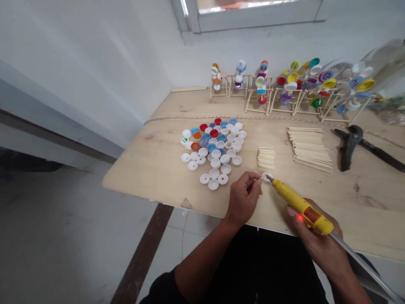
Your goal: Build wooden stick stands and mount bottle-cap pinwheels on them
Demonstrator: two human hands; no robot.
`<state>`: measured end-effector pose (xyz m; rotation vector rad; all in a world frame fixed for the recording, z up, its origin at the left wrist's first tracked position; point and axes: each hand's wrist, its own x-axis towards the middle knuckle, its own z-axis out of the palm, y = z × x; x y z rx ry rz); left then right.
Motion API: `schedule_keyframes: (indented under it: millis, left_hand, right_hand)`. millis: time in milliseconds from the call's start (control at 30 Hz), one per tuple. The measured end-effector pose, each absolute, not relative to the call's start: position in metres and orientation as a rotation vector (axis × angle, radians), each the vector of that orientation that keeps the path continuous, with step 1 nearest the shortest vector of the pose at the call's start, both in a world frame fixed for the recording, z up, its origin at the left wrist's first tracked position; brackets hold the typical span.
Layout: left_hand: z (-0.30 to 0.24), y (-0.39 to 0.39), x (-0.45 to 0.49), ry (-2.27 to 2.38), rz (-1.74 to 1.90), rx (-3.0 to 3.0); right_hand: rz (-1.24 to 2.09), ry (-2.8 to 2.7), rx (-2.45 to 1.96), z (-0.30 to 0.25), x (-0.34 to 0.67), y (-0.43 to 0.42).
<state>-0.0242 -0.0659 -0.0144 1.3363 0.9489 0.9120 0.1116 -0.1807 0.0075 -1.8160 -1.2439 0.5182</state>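
Hands apart at one white cap (267,174) on the table (148,158): the left hand (243,198) pinched what seemed a thin stick (262,177) at its left edge; the right hand (316,238) gripped a yellow glue gun (289,196), nozzle at the cap. The step was apparently gluing; the next move seemed to call for steady holding. Short sticks (266,158) lay beyond the cap, loose caps (215,163) to its left.

No readable text, brand or number was found. The white cap (185,140) at 9 o'clock among the loose caps (215,163) bore a green mark, too small to read. Swirl-like marks showed on a blue cap (212,125) at 12 o'clock there and a mounted cap (325,76) at 2 o'clock in view.
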Motion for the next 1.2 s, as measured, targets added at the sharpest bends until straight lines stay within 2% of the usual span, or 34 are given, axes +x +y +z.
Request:
schedule_keyframes:
  millis: [1200]
  left_hand:
    - [-0.014,-0.066,-0.025,0.955,0.912,1.365]
  right_hand:
    - [0.47,-1.228,-1.915,0.019,0.098,-0.179]
